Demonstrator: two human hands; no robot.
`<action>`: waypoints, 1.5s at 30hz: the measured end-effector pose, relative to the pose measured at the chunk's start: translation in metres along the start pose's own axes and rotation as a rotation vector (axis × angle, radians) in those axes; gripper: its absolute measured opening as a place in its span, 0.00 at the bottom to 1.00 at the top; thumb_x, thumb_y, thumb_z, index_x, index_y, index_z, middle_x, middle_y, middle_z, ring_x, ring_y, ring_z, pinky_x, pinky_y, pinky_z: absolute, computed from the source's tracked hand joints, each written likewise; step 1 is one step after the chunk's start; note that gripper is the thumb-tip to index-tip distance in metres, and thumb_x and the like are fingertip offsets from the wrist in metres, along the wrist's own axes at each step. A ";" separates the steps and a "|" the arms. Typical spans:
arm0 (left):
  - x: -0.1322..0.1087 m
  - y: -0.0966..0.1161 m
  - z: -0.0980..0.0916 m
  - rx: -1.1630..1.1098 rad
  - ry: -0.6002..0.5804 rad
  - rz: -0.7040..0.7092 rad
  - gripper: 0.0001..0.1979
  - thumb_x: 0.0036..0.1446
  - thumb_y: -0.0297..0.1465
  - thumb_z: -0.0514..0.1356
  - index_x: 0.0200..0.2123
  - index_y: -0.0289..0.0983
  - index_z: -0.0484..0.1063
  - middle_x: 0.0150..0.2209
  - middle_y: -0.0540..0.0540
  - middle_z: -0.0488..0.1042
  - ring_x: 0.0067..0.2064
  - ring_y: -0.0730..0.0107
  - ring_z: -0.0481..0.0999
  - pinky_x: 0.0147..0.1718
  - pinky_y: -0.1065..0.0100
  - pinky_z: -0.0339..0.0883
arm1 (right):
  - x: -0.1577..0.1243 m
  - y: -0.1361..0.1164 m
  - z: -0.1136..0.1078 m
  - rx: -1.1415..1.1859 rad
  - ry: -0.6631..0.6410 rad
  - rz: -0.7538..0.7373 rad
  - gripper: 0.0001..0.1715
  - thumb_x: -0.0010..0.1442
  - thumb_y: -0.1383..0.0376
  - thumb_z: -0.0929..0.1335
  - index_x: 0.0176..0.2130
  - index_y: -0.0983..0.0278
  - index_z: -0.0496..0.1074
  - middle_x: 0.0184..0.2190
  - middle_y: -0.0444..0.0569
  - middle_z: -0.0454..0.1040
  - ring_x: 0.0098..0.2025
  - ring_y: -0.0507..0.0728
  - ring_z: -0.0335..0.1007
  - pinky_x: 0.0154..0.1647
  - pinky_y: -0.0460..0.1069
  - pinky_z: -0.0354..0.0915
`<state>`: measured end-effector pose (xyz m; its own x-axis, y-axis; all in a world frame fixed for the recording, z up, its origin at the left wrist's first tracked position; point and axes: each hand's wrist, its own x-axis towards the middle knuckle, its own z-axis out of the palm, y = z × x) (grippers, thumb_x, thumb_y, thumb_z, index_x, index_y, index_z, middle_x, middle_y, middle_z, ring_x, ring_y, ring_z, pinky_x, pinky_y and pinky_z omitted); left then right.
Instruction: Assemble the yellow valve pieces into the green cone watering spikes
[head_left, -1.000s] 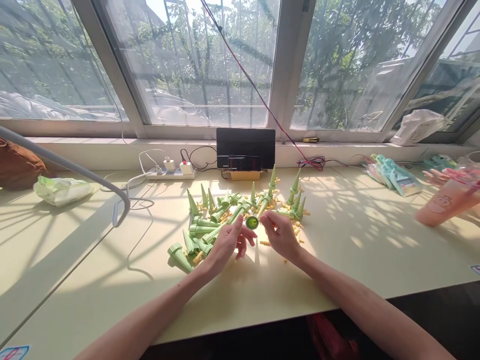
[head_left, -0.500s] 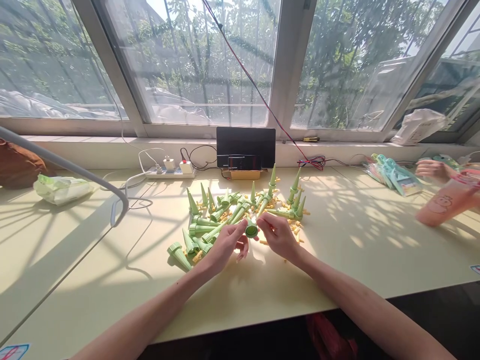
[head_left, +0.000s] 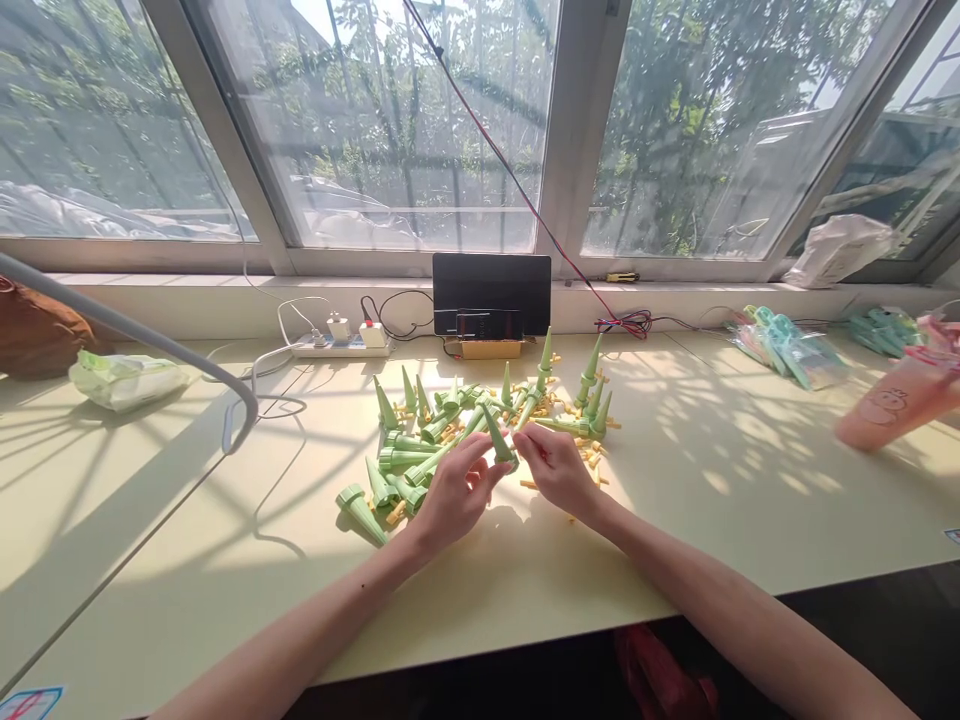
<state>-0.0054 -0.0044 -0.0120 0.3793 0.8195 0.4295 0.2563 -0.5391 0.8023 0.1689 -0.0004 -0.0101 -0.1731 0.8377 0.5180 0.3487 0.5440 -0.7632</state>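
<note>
Between the thumb and fingers of my left hand [head_left: 456, 490] is a green plastic watering spike [head_left: 496, 436], its pointed tip up and leaning left. My right hand [head_left: 556, 470] is closed in a pinch just right of the spike's wide end; whatever lies between its fingertips is hidden. Beyond both hands spreads a pile of similar green spikes [head_left: 403, 458], some lying down and others standing on their wide ends. Small yellow plastic valve pieces [head_left: 594, 462] are scattered among them, several near my right hand.
A black tablet [head_left: 492, 290] leans at the back by a power strip [head_left: 341, 343]. On the left are a grey curved bar [head_left: 135, 325] and a green-white packet [head_left: 126, 380]. To the right stand a tilted pink cup [head_left: 889, 405] and bagged teal items [head_left: 787, 345].
My left hand has turned the spike from its round end facing me to tip up. My right hand stays almost in place. Another person's hand by the pink cup has left the view.
</note>
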 end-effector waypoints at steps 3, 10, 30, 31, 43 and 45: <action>-0.001 -0.005 0.000 0.126 0.037 0.094 0.13 0.64 0.34 0.56 0.50 0.41 0.73 0.42 0.45 0.71 0.26 0.80 0.69 0.23 0.74 0.69 | 0.000 0.001 0.001 -0.007 -0.006 0.002 0.23 0.67 0.61 0.60 0.22 0.62 0.53 0.17 0.38 0.52 0.21 0.48 0.47 0.23 0.46 0.47; 0.000 0.000 -0.001 0.265 0.059 0.115 0.12 0.65 0.35 0.54 0.47 0.41 0.74 0.47 0.43 0.70 0.28 0.78 0.69 0.27 0.72 0.70 | 0.001 0.001 0.002 -0.025 0.006 -0.007 0.23 0.68 0.60 0.60 0.22 0.62 0.53 0.17 0.39 0.52 0.21 0.49 0.47 0.23 0.46 0.47; 0.004 0.015 -0.003 -0.311 -0.098 -0.390 0.26 0.62 0.51 0.52 0.27 0.33 0.71 0.18 0.50 0.67 0.16 0.78 0.63 0.17 0.74 0.56 | -0.001 -0.001 -0.004 -0.070 0.048 -0.086 0.21 0.68 0.61 0.59 0.23 0.62 0.55 0.20 0.40 0.55 0.23 0.50 0.50 0.25 0.46 0.51; 0.003 0.014 -0.003 -0.317 -0.102 -0.384 0.26 0.61 0.51 0.52 0.27 0.33 0.70 0.17 0.50 0.67 0.17 0.78 0.63 0.17 0.75 0.56 | -0.001 -0.001 -0.004 -0.067 0.045 -0.081 0.21 0.68 0.61 0.59 0.23 0.62 0.54 0.20 0.40 0.55 0.23 0.50 0.49 0.25 0.46 0.51; 0.002 0.015 -0.002 -0.197 -0.051 -0.317 0.18 0.52 0.45 0.65 0.34 0.37 0.66 0.17 0.56 0.61 0.17 0.76 0.63 0.16 0.74 0.58 | 0.000 -0.001 -0.002 -0.017 0.048 -0.020 0.23 0.68 0.59 0.60 0.23 0.62 0.51 0.19 0.39 0.52 0.23 0.49 0.47 0.24 0.47 0.48; 0.001 0.011 -0.001 -0.120 0.001 -0.253 0.17 0.51 0.43 0.66 0.35 0.37 0.66 0.21 0.55 0.62 0.20 0.76 0.64 0.18 0.74 0.60 | 0.001 0.000 -0.002 -0.002 0.044 -0.008 0.23 0.68 0.58 0.60 0.23 0.62 0.50 0.19 0.39 0.51 0.23 0.49 0.46 0.24 0.47 0.47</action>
<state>-0.0028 -0.0090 -0.0022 0.3156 0.9253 0.2102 0.2358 -0.2910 0.9272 0.1702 -0.0002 -0.0090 -0.1350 0.8303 0.5407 0.3490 0.5506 -0.7583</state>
